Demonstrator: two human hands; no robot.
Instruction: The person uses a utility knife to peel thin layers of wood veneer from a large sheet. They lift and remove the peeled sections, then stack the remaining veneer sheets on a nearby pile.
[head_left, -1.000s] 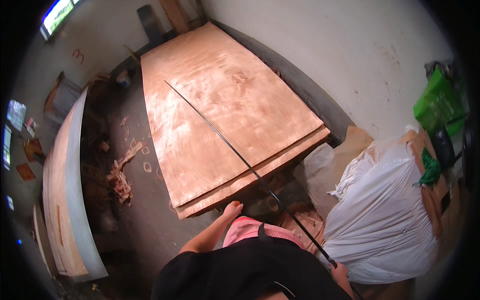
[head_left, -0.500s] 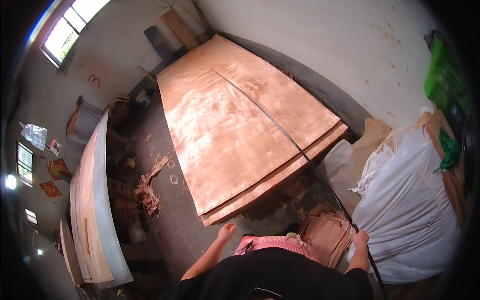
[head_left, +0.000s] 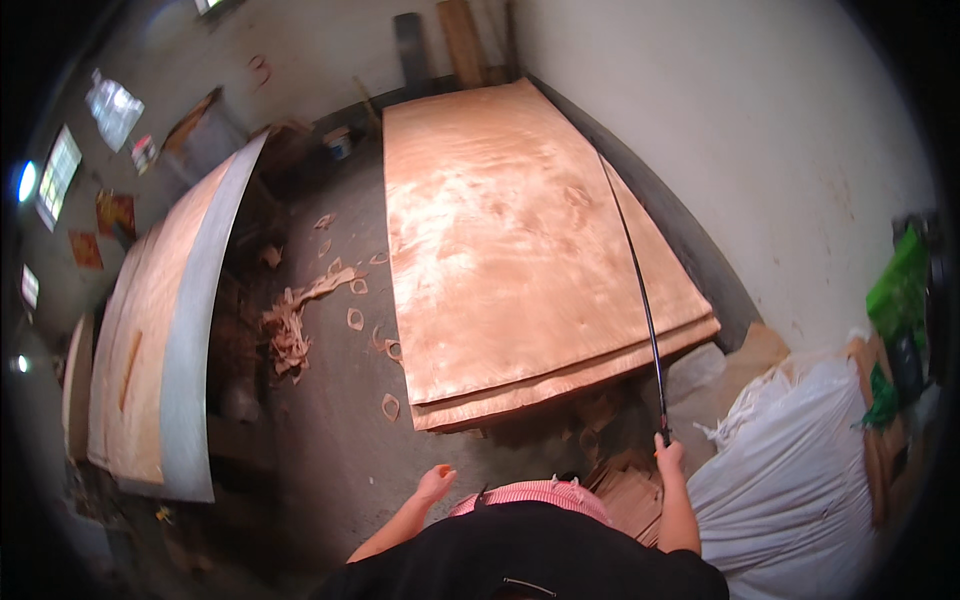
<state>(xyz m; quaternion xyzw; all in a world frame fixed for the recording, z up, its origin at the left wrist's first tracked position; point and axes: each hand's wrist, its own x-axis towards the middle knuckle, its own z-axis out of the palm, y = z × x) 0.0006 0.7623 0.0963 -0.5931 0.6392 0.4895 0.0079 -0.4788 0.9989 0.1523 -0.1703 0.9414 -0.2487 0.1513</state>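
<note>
Black and thin, a rod (head_left: 645,298) extends forward from the right grip (head_left: 670,456).

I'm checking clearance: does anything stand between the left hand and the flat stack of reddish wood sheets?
Nothing visible does: only grey floor shows between the bare left hand and the near edge of the flat stack of reddish wood sheets. The long, thin black rod is off to the right, in the right hand.
</note>
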